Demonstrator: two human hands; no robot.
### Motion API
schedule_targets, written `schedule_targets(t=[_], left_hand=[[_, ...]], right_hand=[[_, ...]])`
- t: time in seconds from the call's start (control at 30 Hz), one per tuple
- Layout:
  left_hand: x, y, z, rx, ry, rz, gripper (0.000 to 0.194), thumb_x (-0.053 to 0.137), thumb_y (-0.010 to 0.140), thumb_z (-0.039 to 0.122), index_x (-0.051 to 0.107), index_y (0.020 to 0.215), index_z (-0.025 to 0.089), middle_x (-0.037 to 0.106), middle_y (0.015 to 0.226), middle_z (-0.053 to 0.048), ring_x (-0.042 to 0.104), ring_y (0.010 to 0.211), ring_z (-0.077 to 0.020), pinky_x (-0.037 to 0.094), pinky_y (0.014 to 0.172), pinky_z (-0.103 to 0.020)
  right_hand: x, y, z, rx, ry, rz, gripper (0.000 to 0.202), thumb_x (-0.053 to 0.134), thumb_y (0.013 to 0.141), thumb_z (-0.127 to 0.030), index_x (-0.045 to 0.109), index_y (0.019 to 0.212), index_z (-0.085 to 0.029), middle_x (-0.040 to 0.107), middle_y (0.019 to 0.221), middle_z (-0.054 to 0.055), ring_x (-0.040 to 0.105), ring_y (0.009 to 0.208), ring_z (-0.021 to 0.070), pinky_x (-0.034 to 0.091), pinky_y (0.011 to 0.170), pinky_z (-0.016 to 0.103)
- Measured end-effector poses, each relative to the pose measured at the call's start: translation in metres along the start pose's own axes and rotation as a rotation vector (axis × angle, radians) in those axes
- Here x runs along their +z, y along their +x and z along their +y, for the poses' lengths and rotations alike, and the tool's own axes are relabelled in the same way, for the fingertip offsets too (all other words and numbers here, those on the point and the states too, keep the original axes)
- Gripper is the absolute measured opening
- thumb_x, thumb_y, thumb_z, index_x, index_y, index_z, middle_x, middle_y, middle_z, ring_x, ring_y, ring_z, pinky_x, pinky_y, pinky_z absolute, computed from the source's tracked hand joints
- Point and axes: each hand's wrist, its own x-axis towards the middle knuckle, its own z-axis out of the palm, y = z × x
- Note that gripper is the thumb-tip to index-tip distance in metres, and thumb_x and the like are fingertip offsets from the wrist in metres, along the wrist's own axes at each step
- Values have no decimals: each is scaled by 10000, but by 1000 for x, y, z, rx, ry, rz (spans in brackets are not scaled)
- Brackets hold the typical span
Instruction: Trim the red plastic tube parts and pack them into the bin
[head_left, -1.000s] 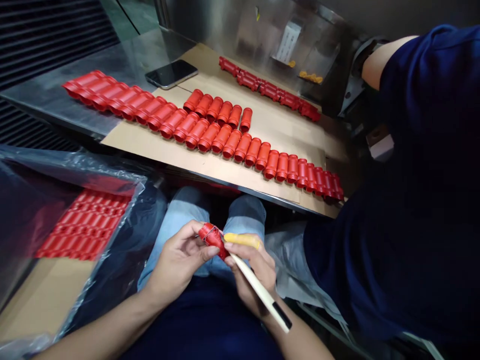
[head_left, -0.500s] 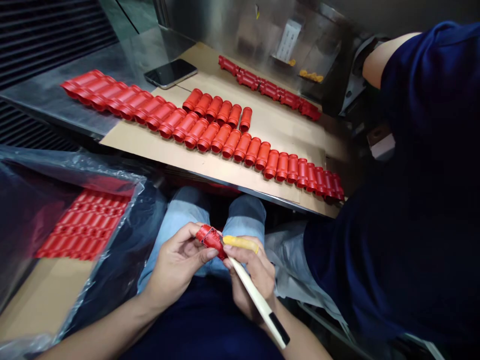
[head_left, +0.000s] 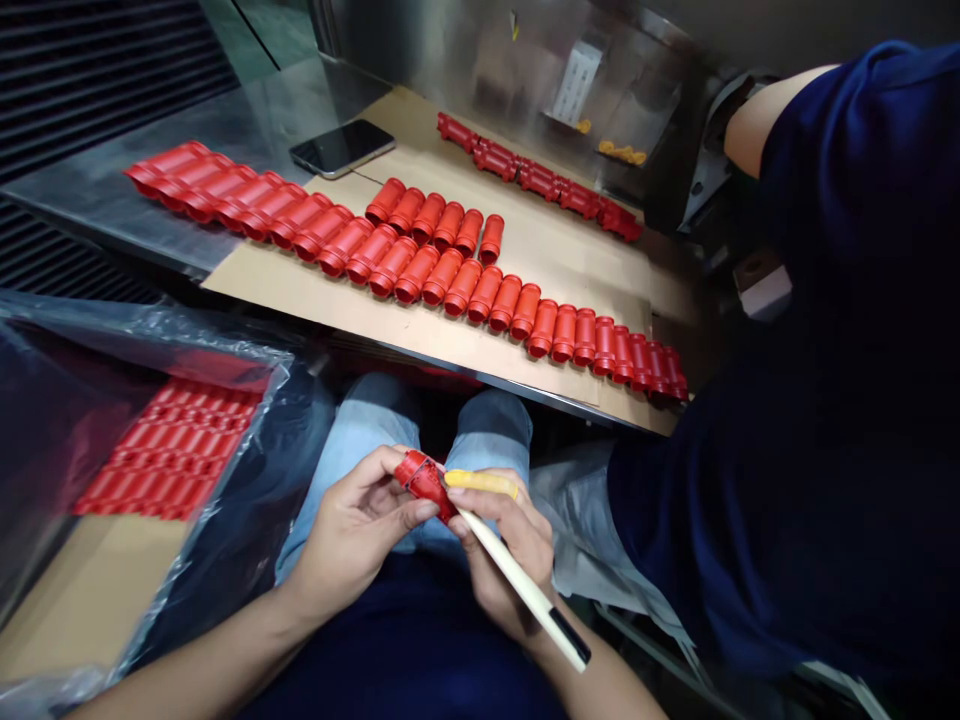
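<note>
In front of my lap, my left hand (head_left: 358, 535) is closed around a small red plastic sleeve (head_left: 424, 478), which is tilted, with the thumb along its lower side. My right hand (head_left: 511, 550) grips a slim cream-handled tool (head_left: 514, 572) with a black butt end. Its tip meets the sleeve's right side, and fingers hide the exact shape of that tip. A yellow finger cover (head_left: 481, 484) is on the right index finger. Fingertips of both hands touch the sleeve.
A long row of red sleeves (head_left: 439, 275) lies on cardboard (head_left: 322, 310) over the metal table, with shorter rows behind. A phone (head_left: 343, 148) rests at the left. A plastic-lined box (head_left: 281, 375) holds more red parts. A co-worker in dark blue (head_left: 825, 420) sits close on the right.
The tool's butt end has swung slightly up and right. The red sleeve has turned a little in my left fingers. Things on the table look unmoved.
</note>
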Motion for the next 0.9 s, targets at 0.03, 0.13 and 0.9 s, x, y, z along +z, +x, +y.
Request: schedule_targets(t=[0.03,0.13,0.9], left_hand=[[0,0,0,7,10,-2,144,928,858,242,800,916,211,748,921,-64,738,882,-220,625,828,-293],[-1,-1,-1,17,19,-5,139,923,865,236,802,932,221,751,945,-62,742,901,-219,625,836,-288],[-9,0,6,-509,-354,-147,391,795,995,396,790,1332,199,787,1091,-141,715,701,-166,599,645,-252]], right_hand=[[0,-1,0,4,4,-1,369,724,1006,-157,726,1329,-335,819,1171,91,772,1020,335,686,900,489],[-1,-3,-1,23,22,-3,362,724,1009,-142,738,1327,-316,818,1193,96,765,1051,319,679,914,475],[-26,15,12,663,361,-137,283,719,1053,-460,762,1123,-190,651,687,-40,576,464,83,452,415,159]])
